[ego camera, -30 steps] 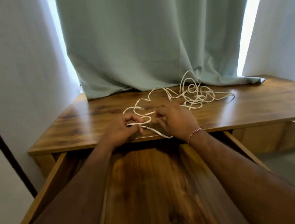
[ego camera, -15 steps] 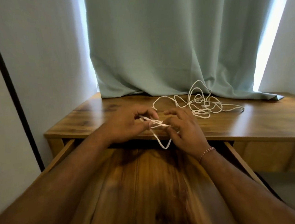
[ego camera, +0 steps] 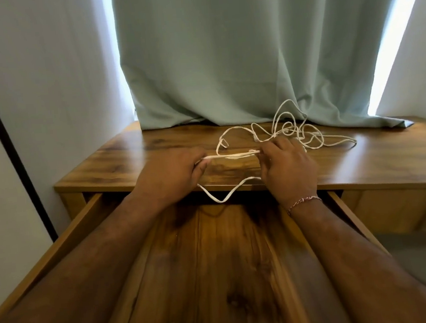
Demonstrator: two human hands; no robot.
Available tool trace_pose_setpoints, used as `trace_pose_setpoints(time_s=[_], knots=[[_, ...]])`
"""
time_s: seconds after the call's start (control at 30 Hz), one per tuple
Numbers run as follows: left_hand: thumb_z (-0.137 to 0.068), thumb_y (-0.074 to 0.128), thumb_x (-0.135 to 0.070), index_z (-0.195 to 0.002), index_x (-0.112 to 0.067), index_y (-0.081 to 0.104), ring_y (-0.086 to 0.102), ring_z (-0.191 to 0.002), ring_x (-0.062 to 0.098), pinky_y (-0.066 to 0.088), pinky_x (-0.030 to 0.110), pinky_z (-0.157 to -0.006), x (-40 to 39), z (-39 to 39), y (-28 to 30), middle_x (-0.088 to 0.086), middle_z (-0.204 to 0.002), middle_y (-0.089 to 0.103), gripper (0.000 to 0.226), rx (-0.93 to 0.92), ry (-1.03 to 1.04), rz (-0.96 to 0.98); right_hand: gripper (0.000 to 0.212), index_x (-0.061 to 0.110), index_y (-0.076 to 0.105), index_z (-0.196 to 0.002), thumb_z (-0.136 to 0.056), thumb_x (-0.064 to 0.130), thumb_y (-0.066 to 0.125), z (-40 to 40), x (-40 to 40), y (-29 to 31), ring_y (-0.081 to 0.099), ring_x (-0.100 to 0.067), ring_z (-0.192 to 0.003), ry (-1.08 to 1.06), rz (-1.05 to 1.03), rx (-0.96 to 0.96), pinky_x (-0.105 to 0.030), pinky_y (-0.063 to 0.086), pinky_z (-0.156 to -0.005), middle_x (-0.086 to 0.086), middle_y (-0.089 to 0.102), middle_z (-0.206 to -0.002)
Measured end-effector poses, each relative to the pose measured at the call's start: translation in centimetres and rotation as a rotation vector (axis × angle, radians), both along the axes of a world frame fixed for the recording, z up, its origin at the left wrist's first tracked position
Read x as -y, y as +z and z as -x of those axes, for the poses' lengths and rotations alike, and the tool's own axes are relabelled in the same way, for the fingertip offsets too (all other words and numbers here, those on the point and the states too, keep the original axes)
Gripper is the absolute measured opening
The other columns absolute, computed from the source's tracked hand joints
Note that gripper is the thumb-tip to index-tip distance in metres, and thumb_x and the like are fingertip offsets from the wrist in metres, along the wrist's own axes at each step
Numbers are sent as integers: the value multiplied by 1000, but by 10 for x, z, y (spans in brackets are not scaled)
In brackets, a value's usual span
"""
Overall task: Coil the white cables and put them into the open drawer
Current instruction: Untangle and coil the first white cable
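Barely underway: left hand (ego camera: 172, 175) and right hand (ego camera: 287, 170) each grip pinched on a taut white cable (ego camera: 232, 155) above the wooden surface (ego camera: 135, 165); tangled remainder (ego camera: 297, 133) uncoiled, open wooden drawer (ego camera: 215, 264) holds nothing.

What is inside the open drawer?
The drawer shows only its bare wooden bottom; no cable is in it yet. A loop of the white cable hangs above its back edge. Both forearms cover parts of the bottom, so those spots cannot be seen.
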State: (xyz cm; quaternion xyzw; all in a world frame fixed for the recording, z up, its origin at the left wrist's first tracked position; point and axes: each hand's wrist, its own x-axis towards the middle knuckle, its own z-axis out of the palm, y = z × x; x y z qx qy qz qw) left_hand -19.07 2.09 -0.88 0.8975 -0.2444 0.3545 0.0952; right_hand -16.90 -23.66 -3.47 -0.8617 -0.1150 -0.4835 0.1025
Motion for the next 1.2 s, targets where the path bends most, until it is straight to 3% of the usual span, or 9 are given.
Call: trace_pose_setpoints(time_s=[0.13,0.27,0.47,0.53,0.63,0.77,0.97,1.07,1.2], knots=[[-102,54,-37,-92,-20,69,62,-74,29,41,35,-62,-8,-10,5,3,-82,67,24,100,96,31,14,24,64,-104,-100,31,53,-8,8,7,54,-21,-68,-63,-218,-42,-30,36,-57,0,67,-78],[-99,61,-41,-90,-23,75,58,-78,26,45,35,-64,-7,-25,13,2,-84,59,25,141,219,118,12,23,58,-105,-105,29,47,-19,15,5,67,-27,-76,58,-490,-155,-36,47,-62,0,74,-79],[-102,62,-18,-102,-10,70,64,-60,-1,51,26,-68,31,-56,42,-1,-75,70,13,-242,-134,1173,13,30,57,-97,-105,20,57,-36,8,22,74,-11,-95,544,-1030,-244,-41,59,-87,2,79,-101],[-99,62,-2,-111,-4,65,72,-79,2,54,19,-76,42,-66,39,6,-93,76,13,-262,-332,1289,13,27,58,-99,-102,14,62,-44,13,23,71,-11,-110,627,-1063,-231,-42,59,-91,1,76,-115],[-89,65,7,-133,-12,59,63,-126,17,51,19,-98,31,-96,20,6,-133,67,48,-301,-295,1107,14,27,59,-97,-99,14,62,-64,35,17,66,-15,-110,366,-726,-113,-43,53,-96,5,71,-110],[-77,65,-30,-150,-39,45,28,-153,16,27,51,-124,4,-115,-3,0,-162,37,76,-343,-74,645,16,19,62,-98,-90,5,61,-82,50,11,61,-27,-100,163,-473,48,-34,43,-83,0,66,-100],[-90,66,-26,-140,-33,55,18,-157,16,15,44,-120,-13,-120,-12,-2,-161,40,51,-267,197,498,17,22,70,-103,-90,24,60,-99,58,13,61,-39,-96,-185,-301,64,-46,49,-74,-8,69,-98],[-89,59,-39,-149,-32,45,15,-158,19,11,48,-122,-18,-123,-20,6,-165,35,61,-378,240,340,19,21,76,-105,-90,28,67,-98,59,10,59,-43,-95,-301,-268,8,-47,46,-76,-14,66,-100],[-79,44,-51,-147,-31,48,50,-132,30,35,54,-108,-11,-115,-16,1,-128,64,71,-288,298,379,21,17,79,-99,-94,32,65,-91,47,19,62,-44,-89,-281,-202,-79,-46,50,-74,-17,68,-93]])
